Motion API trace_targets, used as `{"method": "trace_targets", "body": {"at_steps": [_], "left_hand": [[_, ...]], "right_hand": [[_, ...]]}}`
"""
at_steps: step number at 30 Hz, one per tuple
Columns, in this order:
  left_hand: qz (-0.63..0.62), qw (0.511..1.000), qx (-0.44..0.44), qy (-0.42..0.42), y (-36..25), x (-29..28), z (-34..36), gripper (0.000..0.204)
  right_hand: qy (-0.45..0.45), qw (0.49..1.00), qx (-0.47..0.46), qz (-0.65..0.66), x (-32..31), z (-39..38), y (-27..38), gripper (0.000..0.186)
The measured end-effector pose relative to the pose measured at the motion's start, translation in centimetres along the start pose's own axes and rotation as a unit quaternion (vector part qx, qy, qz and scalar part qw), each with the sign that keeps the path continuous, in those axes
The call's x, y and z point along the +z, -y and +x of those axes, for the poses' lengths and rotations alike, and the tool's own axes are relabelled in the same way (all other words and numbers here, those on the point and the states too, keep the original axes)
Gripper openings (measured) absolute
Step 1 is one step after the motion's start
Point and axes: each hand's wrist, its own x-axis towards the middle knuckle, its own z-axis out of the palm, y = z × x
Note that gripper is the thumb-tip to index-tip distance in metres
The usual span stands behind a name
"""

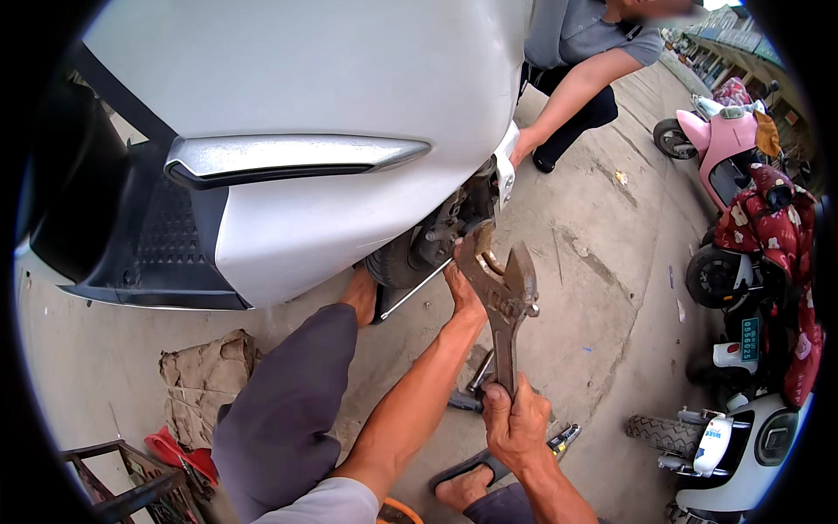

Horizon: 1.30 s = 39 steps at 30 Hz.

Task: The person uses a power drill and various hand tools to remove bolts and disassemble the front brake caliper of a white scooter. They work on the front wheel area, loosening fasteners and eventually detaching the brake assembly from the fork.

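Fingers [536, 407] of my right hand [520, 426] wrap tightly around a rusty adjustable wrench [504, 307], mid-frame. My left hand [463, 295], partly hidden behind it, is beside a thin rod [417, 290] near the wheel [394, 264]; its grip I cannot tell. A white scooter [340, 205] fills the upper left; a co-worker's arm [569, 98] reaches in, upper right.
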Motion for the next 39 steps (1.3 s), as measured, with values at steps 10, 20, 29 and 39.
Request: {"method": "trace_targets", "body": {"at_steps": [10,20,29,39], "left_hand": [[0.061,0.995,-0.079,-0.021,-3.7,3.8,-4.3,0.043],[-0.148,0.979,-0.136,0.022,-3.1,2.9,-2.5,0.042],[0.587,0.640,0.485,0.098,-8.3,1.3,-13.7,0.025],[0.824,0.505,0.249,0.064,-10.4,1.9,-7.6,0.044]], "right_hand": [[0.156,0.980,0.096,-0.082,0.7,1.3,-0.8,0.019],[0.039,0.993,0.114,0.007,0.3,-1.8,-3.1,0.016],[-0.115,0.908,0.328,0.236,-4.3,-0.9,-16.0,0.028],[-0.090,0.935,0.293,-0.177,-3.2,-0.1,-24.5,0.054]]}}
